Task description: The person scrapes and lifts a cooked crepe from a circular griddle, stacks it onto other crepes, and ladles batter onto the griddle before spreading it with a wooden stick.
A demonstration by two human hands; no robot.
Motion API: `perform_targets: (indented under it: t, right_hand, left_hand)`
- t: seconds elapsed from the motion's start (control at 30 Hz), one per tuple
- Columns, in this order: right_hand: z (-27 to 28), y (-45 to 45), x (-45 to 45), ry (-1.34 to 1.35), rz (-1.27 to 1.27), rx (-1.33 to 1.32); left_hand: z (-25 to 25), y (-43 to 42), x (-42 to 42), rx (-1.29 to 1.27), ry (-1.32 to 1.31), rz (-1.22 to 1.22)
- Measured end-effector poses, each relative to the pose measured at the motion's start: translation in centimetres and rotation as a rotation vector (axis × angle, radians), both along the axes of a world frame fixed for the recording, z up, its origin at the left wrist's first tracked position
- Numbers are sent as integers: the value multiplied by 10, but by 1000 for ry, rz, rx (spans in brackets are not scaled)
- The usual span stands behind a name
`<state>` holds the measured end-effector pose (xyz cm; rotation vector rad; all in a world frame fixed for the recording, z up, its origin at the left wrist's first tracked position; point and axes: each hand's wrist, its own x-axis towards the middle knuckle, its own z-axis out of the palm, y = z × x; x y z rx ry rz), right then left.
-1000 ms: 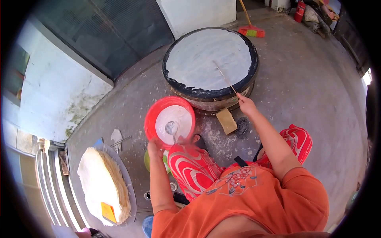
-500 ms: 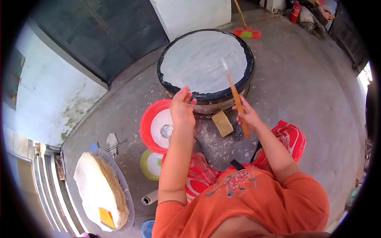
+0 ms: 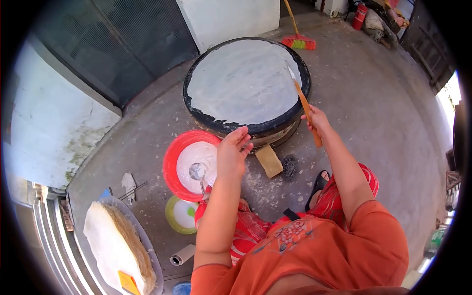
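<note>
A wide round griddle (image 3: 268, 127) with a black rim stands ahead of me, a thin white batter sheet (image 3: 236, 83) spread over most of it. My right hand (image 3: 315, 119) is closed round a long wooden spatula (image 3: 305, 107), whose pale tip reaches over the griddle's right side; whether it touches the batter I cannot tell. My left hand (image 3: 234, 153) is raised near the griddle's front edge, fingers loosely apart and holding nothing. Below it sits a red basin (image 3: 170, 169) of white batter, with a metal ladle (image 3: 197, 171) resting inside.
A yellow-green bowl (image 3: 173, 219) is beside the red basin. At lower left lies a stack of thin white sheets (image 3: 105, 241) with an orange scraper (image 3: 128, 282) on it. A tan block (image 3: 269, 161) and dark scouring pad (image 3: 290, 167) lie before the griddle. A broom (image 3: 298, 42) stands behind.
My right hand and the spatula have shifted right and up relative to the griddle. My left hand is lower in view, still empty. The view itself has moved slightly.
</note>
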<state>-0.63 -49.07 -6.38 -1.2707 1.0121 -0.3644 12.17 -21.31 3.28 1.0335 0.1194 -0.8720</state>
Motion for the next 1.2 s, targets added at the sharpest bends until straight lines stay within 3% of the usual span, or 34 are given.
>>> perform_targets:
  t: [0.27,0.33,0.37,0.47,0.57,0.63,0.77,0.87,0.93,1.2]
  right_hand:
    - [-10,-24,34,89,37,10]
    - [-10,-25,46,225,98,-245]
    - [-15,-31,52,227,97,-245]
    - [-32,-39,60,594,183,-567]
    - [-18,-23,42,419,159,-512]
    - [-18,-25,23,146,-56,-91]
    - [-5,4,9,166,-103,-254]
    - [-3,32,19,76,266,-39]
    - [-2,48,37,6,361,26]
    - [3,63,127,14,400,5]
  left_hand:
    - [5,0,0,-6,2,-18]
    - [5,-1,-1,-1,5,-20]
    - [5,-1,-1,3,5,-22]
    - [5,-2,-2,-2,15,-25]
    - [4,-3,-2,3,28,-34]
    - [5,-3,-3,-2,24,-39]
    - [6,-4,-5,-3,40,-47]
    - [7,-4,-8,-28,55,-57]
    - [4,-4,-9,-31,42,-55]
    - [5,-3,-7,-42,32,-50]
